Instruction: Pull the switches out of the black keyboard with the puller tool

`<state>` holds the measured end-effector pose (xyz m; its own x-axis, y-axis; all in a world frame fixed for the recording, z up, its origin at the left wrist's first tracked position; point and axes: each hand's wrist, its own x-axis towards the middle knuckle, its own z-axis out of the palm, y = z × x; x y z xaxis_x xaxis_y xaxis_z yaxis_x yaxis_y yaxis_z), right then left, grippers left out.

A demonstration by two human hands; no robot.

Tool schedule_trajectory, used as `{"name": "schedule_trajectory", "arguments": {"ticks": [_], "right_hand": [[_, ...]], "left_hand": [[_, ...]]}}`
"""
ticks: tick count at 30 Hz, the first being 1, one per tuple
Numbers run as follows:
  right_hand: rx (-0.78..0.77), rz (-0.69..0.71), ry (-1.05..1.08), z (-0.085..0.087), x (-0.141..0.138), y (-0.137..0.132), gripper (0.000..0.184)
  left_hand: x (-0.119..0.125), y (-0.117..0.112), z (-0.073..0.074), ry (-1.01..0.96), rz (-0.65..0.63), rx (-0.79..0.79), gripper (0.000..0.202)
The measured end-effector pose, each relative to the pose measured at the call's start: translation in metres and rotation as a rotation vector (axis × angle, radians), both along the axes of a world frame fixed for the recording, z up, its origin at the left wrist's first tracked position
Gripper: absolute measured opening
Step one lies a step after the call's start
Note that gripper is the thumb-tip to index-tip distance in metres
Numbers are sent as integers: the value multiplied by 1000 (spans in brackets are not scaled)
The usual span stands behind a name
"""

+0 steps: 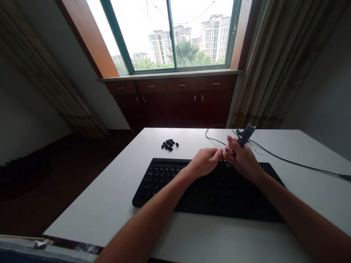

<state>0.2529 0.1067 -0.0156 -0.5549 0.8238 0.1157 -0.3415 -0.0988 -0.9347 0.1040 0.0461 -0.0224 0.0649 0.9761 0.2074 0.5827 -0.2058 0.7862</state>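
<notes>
A black keyboard lies on a white table in front of me. Both my hands hover together over its far edge. My right hand is closed around a dark slim tool that sticks up and away from my fist. My left hand has its fingers curled and pinched, its fingertips meeting the right hand; whatever it pinches is too small to make out. A small pile of loose black keycaps rests on the table beyond the keyboard's left end.
A thin black cable loops across the table's far right and runs off the right edge. Dark wooden cabinets stand under a window behind the table. Curtains hang at the right. A bag edge shows bottom left.
</notes>
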Motion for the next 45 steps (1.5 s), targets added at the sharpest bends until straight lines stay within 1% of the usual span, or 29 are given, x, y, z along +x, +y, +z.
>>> {"name": "schedule_trajectory", "arguments": {"ticks": [2, 4, 7, 10, 13, 18, 22, 25, 27, 29, 33, 37, 41, 45], "right_hand": [[52, 19, -38, 0, -1, 1, 50], [115, 18, -90, 0, -2, 2, 50], [179, 53, -155, 0, -3, 2, 50], [194, 95, -203, 0, -5, 1, 49], [198, 91, -239, -1, -5, 1, 51], [214, 81, -255, -2, -5, 1, 52], [204, 64, -221, 2, -5, -1, 52], [173, -2, -143, 6, -2, 1, 51], [141, -63, -101, 9, 3, 6, 51], [97, -94, -76, 9, 9, 12, 51], [-9, -73, -51, 7, 16, 17, 53], [-50, -34, -24, 7, 12, 10, 51], [11, 0, -58, 9, 2, 0, 49], [91, 41, -106, 6, -4, -4, 49]], "left_hand": [[-1, 2, -4, -33, 10, -4, 34], [-2, 4, -7, -74, -12, -26, 27], [-5, 5, -9, -83, -95, -50, 24], [-6, 4, -8, -96, -192, -23, 23], [-6, 3, -7, -85, -228, -18, 25], [-6, 2, -5, 4, -192, -27, 27], [-7, 2, -4, 53, -168, -44, 27], [-6, 1, -3, 76, -140, -67, 28], [-6, 1, -3, 88, -125, -80, 29], [-6, 1, -3, 95, -123, -85, 29], [-7, 2, -6, 94, -138, -73, 28], [-8, 2, -7, 77, -152, -59, 30], [-6, 3, -7, 71, -135, -70, 30], [-5, 4, -5, 97, -137, -58, 28]]}}
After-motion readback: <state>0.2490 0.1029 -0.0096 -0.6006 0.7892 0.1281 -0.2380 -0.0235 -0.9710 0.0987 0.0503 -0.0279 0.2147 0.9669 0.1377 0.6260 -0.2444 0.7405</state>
